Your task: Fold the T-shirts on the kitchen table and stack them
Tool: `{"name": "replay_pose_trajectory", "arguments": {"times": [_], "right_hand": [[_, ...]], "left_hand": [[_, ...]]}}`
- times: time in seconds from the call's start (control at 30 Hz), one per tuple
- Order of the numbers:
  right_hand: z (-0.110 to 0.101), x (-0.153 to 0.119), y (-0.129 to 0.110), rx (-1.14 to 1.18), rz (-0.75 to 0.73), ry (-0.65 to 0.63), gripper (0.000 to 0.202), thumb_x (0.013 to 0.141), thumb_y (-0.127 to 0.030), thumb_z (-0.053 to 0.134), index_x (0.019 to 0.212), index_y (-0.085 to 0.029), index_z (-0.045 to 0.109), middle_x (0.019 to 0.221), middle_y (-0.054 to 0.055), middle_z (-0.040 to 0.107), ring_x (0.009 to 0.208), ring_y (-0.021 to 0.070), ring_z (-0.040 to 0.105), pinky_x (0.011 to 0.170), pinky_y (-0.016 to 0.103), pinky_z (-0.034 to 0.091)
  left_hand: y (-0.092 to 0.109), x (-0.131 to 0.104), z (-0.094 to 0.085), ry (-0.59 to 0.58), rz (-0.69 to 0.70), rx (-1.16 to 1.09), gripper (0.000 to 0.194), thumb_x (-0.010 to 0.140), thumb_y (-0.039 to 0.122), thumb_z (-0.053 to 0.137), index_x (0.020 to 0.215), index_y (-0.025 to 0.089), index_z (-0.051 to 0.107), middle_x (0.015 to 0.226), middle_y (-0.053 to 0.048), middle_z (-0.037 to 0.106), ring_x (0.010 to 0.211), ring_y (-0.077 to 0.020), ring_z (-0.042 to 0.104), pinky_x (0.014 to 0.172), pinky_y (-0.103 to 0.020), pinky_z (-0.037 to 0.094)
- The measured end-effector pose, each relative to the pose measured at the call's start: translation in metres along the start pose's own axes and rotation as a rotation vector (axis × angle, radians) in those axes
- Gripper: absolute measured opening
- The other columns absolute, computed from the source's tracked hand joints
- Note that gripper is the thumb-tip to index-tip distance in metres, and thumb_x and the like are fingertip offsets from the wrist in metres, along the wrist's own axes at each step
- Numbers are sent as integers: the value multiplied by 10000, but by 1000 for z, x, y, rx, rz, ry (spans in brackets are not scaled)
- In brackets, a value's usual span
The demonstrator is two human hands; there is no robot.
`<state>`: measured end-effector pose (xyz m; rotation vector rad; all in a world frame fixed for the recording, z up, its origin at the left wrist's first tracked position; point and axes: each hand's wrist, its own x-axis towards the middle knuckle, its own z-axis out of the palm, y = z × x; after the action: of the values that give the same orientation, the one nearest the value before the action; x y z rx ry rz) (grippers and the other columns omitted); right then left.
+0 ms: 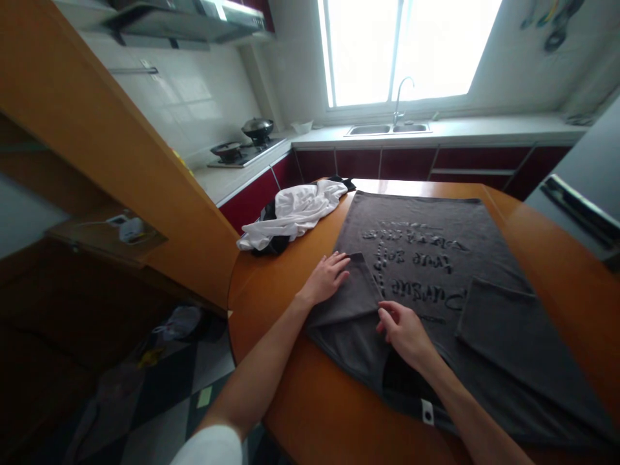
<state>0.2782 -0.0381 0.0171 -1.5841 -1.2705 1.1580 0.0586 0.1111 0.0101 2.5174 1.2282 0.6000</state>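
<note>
A dark grey T-shirt (426, 213) with raised dark lettering lies spread on the wooden table, its neck opening and a small white tag towards me. Both sleeves lie folded inward over the front. On the left sleeve, my left hand (325, 279) rests flat with fingers spread, near the fold at the shirt's left edge. My right hand (403, 328) is at that sleeve's inner corner, fingers curled with thumb and forefinger close together at the cloth edge. Whether the cloth is pinched between them is hard to see.
A heap of white and black clothes (300, 210) lies at the table's far left edge. The round-edged table (290, 374) holds the shirt. Beyond are a counter with a sink (387, 129), a gas stove (247, 154) with pans, and a fridge (586, 181) on the right.
</note>
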Motion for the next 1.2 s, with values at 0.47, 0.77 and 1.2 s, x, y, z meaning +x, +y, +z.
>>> {"name": "replay_pose_trajectory", "arguments": {"times": [0.47,0.77,1.2], "right_hand": [[6,-25,-28,-423,-225,-54,261,974,-309,480,985,-233,729,836,46,753,751,208,693,663,282,396],[1,-27,-38,-739,-171,-122,307,997,-275,442,843,-213,701,880,69,767,782,191,702,676,270,373],[11,-43,-45,-889,-221,-249,360,993,-335,429,910,-205,755,931,121,783,825,250,746,720,307,488]], "left_hand": [[-32,16,-3,246,-242,27,348,958,305,515,1239,176,676,1242,-123,659,1179,-275,586,1062,-436,449],[-12,8,-2,-63,10,115,511,1031,407,392,1506,235,472,1601,-80,412,1523,-289,279,1222,-585,247],[11,-17,2,-231,120,319,555,1044,503,384,1572,335,348,1677,-43,241,1556,-312,157,1206,-642,206]]}}
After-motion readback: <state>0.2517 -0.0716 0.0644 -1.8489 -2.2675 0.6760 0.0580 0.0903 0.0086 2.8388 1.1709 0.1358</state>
